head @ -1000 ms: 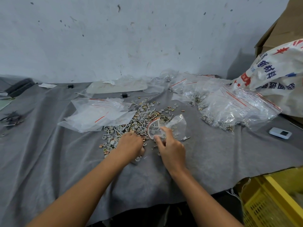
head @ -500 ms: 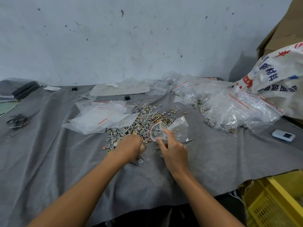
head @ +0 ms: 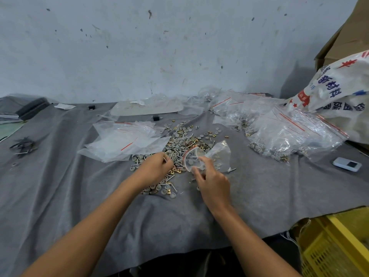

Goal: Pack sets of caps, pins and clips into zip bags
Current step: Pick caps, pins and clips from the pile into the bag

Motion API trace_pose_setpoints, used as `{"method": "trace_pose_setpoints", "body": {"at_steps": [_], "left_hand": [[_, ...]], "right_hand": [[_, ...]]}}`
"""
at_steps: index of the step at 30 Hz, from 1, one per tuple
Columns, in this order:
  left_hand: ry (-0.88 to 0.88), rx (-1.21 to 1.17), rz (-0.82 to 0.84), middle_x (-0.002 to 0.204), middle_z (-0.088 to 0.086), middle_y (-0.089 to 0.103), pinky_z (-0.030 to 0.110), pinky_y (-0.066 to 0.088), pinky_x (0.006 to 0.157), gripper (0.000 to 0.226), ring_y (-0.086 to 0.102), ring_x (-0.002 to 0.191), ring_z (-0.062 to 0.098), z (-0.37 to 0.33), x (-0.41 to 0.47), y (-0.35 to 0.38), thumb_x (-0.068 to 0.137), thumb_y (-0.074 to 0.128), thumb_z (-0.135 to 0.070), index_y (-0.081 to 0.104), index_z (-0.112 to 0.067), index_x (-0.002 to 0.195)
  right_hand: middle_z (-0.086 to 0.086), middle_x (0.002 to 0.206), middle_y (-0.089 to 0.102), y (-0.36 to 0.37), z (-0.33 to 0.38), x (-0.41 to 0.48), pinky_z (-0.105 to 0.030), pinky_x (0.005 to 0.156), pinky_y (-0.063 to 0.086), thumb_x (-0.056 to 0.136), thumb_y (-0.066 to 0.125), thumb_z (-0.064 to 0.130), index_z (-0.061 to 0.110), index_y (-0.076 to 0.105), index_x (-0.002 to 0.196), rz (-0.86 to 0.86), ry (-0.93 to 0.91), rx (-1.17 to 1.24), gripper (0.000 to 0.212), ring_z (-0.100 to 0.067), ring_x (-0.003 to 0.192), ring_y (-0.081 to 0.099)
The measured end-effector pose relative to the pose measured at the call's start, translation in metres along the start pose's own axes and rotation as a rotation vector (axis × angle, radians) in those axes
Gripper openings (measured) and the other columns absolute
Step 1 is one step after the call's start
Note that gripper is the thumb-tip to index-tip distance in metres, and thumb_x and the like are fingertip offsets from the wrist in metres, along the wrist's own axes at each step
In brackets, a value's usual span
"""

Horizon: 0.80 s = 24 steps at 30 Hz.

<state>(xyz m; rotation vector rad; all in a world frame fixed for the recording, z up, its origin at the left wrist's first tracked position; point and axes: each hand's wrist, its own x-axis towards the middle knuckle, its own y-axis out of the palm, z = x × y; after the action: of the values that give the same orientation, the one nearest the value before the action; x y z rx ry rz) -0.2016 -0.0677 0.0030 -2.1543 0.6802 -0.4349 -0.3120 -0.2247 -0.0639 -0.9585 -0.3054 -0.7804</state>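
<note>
Both forearms reach in from 6 o'clock over the grey-clothed counter [head: 60, 196] and meet at the pile [head: 180, 143] of caps, pins and clips near its middle.

The left hand [head: 154, 168] lies knuckles up on the near edge of the pile. Its fingers are curled tight and its fingertips pinch a pin [head: 165, 159] that points up. Whether it holds anything more cannot be told.

The right hand [head: 214, 182], just at 3 o'clock of the left, is turned thumb up. Thumb and forefinger grip the mouth of a zip bag [head: 216, 154] and keep its red-lined opening spread wide, facing 9 o'clock toward the left hand. The bag's body trails off toward 1 o'clock, resting on the pile's edge, with a few pieces inside.

From the pile, flat empty bags [head: 123, 140] lie at 10 o'clock and filled bags [head: 289, 134] heap at 2 o'clock. A printed sack [head: 339, 92] stands beyond them. A yellow crate [head: 335, 246] sits at 5 o'clock, below the counter's edge.
</note>
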Motion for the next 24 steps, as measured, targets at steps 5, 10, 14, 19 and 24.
{"method": "trace_pose_setpoints", "body": {"at_steps": [5, 10, 14, 19, 24], "left_hand": [[0.043, 0.010, 0.053, 0.060, 0.002, 0.042, 0.030, 0.029, 0.050, 0.030, 0.034, 0.051, 0.015, -0.017, 0.004, 0.001, 0.098, 0.049, -0.025, 0.048, -0.019, 0.069], [0.010, 0.059, 0.115, 0.058, 0.006, 0.039, 0.030, 0.025, 0.049, 0.034, 0.032, 0.052, 0.018, -0.033, 0.013, 0.007, 0.096, 0.052, -0.024, 0.046, -0.017, 0.063], [-0.043, 0.108, 0.114, 0.058, 0.008, 0.044, 0.030, 0.025, 0.050, 0.035, 0.035, 0.049, 0.019, -0.046, 0.022, 0.009, 0.095, 0.059, -0.025, 0.059, -0.008, 0.065], [-0.069, 0.092, 0.055, 0.048, 0.001, 0.039, 0.026, 0.026, 0.046, 0.043, 0.033, 0.042, 0.014, -0.054, 0.030, 0.005, 0.096, 0.060, -0.023, 0.052, -0.011, 0.055], [-0.071, 0.091, 0.040, 0.048, -0.002, 0.035, 0.027, 0.025, 0.049, 0.048, 0.031, 0.043, 0.014, -0.052, 0.027, 0.000, 0.098, 0.060, -0.026, 0.041, -0.019, 0.054]], "right_hand": [[0.001, 0.077, 0.075, 0.001, 0.000, 0.000, -0.035, 0.061, 0.051, 0.100, 0.061, 0.042, 0.029, 0.053, 0.137, -0.018, -0.009, -0.011, 0.040, -0.024, 0.071, 0.072], [-0.002, 0.082, 0.076, 0.000, 0.000, 0.000, -0.039, 0.064, 0.055, 0.100, 0.060, 0.042, 0.028, 0.052, 0.138, 0.005, -0.011, -0.018, 0.041, -0.029, 0.077, 0.073], [-0.003, 0.091, 0.077, -0.002, 0.001, 0.000, -0.042, 0.071, 0.056, 0.101, 0.057, 0.043, 0.028, 0.051, 0.141, 0.029, 0.009, -0.008, 0.042, -0.032, 0.087, 0.073], [-0.003, 0.094, 0.077, -0.004, 0.002, 0.000, -0.042, 0.074, 0.056, 0.102, 0.055, 0.044, 0.028, 0.051, 0.140, 0.041, 0.027, 0.008, 0.041, -0.031, 0.090, 0.073], [-0.002, 0.091, 0.077, -0.005, 0.002, 0.000, -0.041, 0.072, 0.056, 0.101, 0.056, 0.043, 0.029, 0.051, 0.140, 0.034, 0.030, 0.014, 0.041, -0.029, 0.087, 0.073]]}}
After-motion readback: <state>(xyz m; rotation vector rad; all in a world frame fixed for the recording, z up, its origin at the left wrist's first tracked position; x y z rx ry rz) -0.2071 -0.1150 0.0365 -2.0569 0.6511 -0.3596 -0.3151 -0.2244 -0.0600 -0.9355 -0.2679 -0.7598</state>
